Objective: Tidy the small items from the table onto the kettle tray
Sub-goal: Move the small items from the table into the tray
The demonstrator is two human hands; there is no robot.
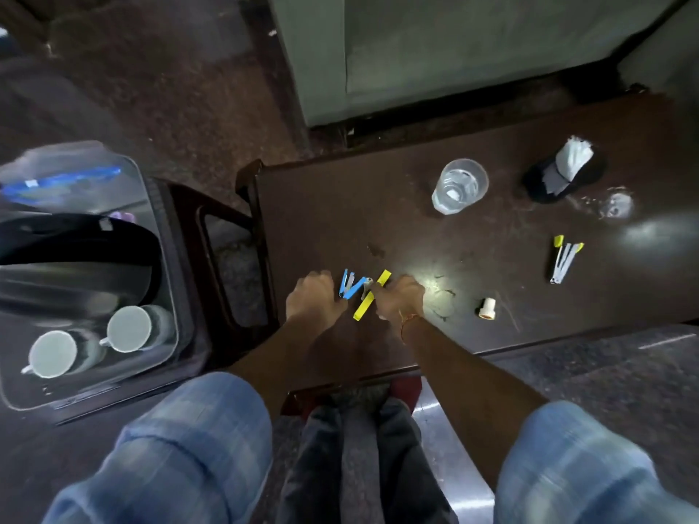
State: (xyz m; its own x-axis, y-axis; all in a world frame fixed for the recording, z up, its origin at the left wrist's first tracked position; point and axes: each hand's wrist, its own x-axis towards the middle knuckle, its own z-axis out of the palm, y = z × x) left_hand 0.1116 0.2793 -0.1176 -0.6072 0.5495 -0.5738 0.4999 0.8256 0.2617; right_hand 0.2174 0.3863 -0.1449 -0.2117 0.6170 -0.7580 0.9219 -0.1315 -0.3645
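On the dark brown table (491,145) my left hand (314,296) is closed on thin blue-tipped sachets (350,286) near the front left. Beside it my right hand (399,298) pinches yellow stick sachets (368,300). Both hands almost touch over the packets. More yellow-tipped white sachets (564,262) lie to the right, with a small white cap-like piece (486,308) in front of them. The clear kettle tray (166,334) stands on a lower stand at the left, holding a black kettle (72,259) and two white cups (128,329).
A clear plastic cup (459,185) stands at the table's middle back. A black holder with white paper (565,170) and a crumpled clear wrapper (616,206) lie at the back right. Blue packets (60,181) rest in the tray's far end. My knees in blue trousers fill the foreground.
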